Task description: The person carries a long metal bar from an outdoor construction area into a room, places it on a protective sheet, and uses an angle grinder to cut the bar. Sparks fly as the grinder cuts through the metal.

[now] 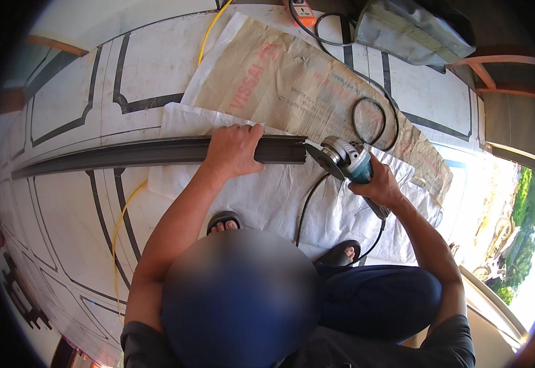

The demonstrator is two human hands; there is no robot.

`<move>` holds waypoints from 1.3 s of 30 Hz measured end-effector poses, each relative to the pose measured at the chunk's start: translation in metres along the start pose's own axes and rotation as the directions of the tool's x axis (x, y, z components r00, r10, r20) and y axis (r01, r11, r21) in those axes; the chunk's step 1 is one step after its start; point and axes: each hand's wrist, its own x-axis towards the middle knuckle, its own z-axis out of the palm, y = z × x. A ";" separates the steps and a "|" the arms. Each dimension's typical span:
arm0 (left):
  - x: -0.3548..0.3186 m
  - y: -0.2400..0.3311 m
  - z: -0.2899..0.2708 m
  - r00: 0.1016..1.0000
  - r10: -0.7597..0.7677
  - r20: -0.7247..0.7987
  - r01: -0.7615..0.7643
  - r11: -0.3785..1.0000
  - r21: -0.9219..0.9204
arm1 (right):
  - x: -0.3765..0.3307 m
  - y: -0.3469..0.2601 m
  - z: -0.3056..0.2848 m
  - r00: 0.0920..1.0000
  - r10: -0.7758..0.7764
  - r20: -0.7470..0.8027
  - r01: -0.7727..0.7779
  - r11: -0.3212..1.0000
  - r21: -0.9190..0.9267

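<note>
A long dark metal profile (157, 151) lies across the floor, running from the far left to the middle. Near its right end, my left hand (234, 150) grips it from above, thumb on the near side and fingers over the far side. In my right hand (383, 184) is a teal and silver angle grinder (352, 162), held round its body. Its cutting disc (324, 161) stands close to the cut end of the profile; I cannot tell whether they touch. A black cord (375, 240) leaves the grinder's rear.
Flattened paper sacks (304, 73) and white sheeting (249, 196) cover the tiled floor. Black cable loops (369, 119) lie right of the grinder. An orange socket box (304, 13) and a grey bag-like bundle (411, 34) sit beyond. A yellow cord (117, 239) runs at left. My sandalled feet (224, 224) are close by.
</note>
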 end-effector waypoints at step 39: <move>0.002 0.000 -0.009 1.000 -0.018 0.007 0.018 0.999 -0.029 | 0.045 0.005 -0.011 0.980 -0.191 0.047 0.193 0.980 -0.047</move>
